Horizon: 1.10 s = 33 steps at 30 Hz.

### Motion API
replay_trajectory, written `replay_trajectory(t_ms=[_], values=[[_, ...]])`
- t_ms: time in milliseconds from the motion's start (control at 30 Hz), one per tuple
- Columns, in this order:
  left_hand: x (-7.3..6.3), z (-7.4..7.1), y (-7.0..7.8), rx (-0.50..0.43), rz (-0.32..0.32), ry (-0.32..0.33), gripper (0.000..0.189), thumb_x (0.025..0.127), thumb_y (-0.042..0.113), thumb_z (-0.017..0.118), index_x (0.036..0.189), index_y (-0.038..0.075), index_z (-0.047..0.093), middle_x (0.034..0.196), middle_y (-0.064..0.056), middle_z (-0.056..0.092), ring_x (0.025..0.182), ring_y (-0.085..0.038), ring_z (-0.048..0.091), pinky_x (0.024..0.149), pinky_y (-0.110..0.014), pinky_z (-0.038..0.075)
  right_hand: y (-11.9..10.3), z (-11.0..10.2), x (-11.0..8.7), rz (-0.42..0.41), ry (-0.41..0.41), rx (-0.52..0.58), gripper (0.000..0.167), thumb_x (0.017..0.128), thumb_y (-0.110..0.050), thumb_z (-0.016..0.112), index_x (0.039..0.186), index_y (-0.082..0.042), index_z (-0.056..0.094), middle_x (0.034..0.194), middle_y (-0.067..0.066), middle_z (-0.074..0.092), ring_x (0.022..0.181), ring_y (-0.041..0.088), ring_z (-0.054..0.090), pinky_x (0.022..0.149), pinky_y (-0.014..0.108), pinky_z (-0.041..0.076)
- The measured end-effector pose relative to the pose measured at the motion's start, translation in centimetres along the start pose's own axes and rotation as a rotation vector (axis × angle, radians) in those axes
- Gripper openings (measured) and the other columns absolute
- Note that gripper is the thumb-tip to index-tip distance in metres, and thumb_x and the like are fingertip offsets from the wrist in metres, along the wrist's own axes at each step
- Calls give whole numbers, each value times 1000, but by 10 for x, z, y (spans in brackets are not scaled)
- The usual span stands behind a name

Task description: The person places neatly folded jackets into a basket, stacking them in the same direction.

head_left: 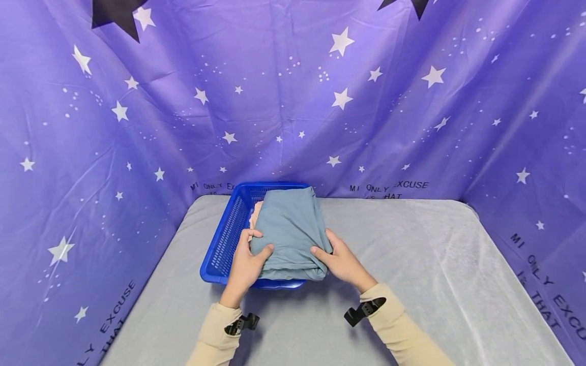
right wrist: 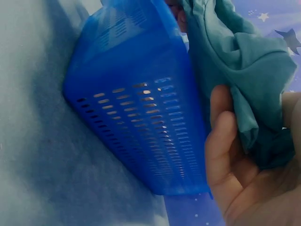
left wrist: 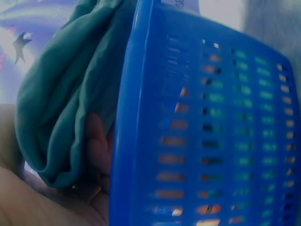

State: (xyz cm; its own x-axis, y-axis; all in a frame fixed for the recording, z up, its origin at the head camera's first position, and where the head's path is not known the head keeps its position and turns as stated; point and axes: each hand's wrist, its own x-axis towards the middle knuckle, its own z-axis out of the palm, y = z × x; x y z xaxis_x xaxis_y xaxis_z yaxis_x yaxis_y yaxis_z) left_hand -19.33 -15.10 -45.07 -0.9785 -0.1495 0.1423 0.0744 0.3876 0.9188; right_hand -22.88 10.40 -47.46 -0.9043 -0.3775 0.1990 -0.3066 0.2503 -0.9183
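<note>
A folded blue-grey cloth (head_left: 290,229), layered along its near edge, is held between both hands above the blue plastic basket (head_left: 220,254). My left hand (head_left: 246,262) grips its left near side, thumb on top; in the left wrist view the curled fingers (left wrist: 98,146) go under the cloth beside the basket's rim. With the thumb on top, my right hand (head_left: 345,262) grips the opposite edge; in the right wrist view its fingers (right wrist: 220,141) bend beneath the fold, right at the basket's outer wall. Some peach fabric (head_left: 255,213) shows inside the basket, mostly hidden by the cloth.
The basket stands on a table with a light grey cover (head_left: 412,284), towards its back left. A purple curtain (head_left: 284,91) with white stars hangs behind and along both sides. Black straps with small devices (head_left: 366,310) sit on both wrists over cream sleeves.
</note>
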Motion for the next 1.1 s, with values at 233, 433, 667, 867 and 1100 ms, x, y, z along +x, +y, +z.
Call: replay_trajectory(t_ms=[233, 433, 667, 867, 1100], values=[[9, -14, -3, 137, -8, -37, 36, 92, 21, 73, 120, 16, 53, 113, -16, 61, 93, -27, 53, 77, -35, 43, 0, 12, 7, 44, -26, 11, 62, 102, -20, 62, 158, -11, 35, 156, 16, 47, 144, 30, 43, 120, 52, 36], [15, -25, 2, 261, 8, -145, 36, 94, 20, 72, 126, 16, 55, 136, -19, 58, 103, -31, 59, 84, -43, 49, -4, 16, 12, 120, -16, 5, 59, 103, -23, 62, 155, -11, 38, 152, 15, 50, 130, 26, 52, 111, 48, 44], [32, -36, 5, 307, 14, -224, 34, 95, 15, 70, 128, 17, 60, 135, -17, 62, 108, -30, 60, 89, -45, 50, -7, 15, 24, 143, -22, -12, 50, 102, -21, 62, 147, -7, 45, 137, 16, 58, 118, 23, 57, 104, 43, 48], [48, -42, 2, 353, 24, -229, 34, 95, 13, 69, 128, 15, 64, 140, -17, 61, 116, -31, 58, 94, -49, 50, -15, 14, 33, 175, -68, 5, 46, 102, -19, 62, 141, -5, 44, 93, 11, 59, 57, 15, 53, 53, 30, 49], [57, -47, -6, 435, 29, -205, 35, 93, 12, 71, 128, 15, 68, 135, -16, 65, 112, -30, 60, 94, -49, 50, -17, 18, 40, 223, -58, -42, 67, 100, -20, 64, 156, -3, 31, 105, 18, 65, 57, 17, 58, 55, 30, 51]])
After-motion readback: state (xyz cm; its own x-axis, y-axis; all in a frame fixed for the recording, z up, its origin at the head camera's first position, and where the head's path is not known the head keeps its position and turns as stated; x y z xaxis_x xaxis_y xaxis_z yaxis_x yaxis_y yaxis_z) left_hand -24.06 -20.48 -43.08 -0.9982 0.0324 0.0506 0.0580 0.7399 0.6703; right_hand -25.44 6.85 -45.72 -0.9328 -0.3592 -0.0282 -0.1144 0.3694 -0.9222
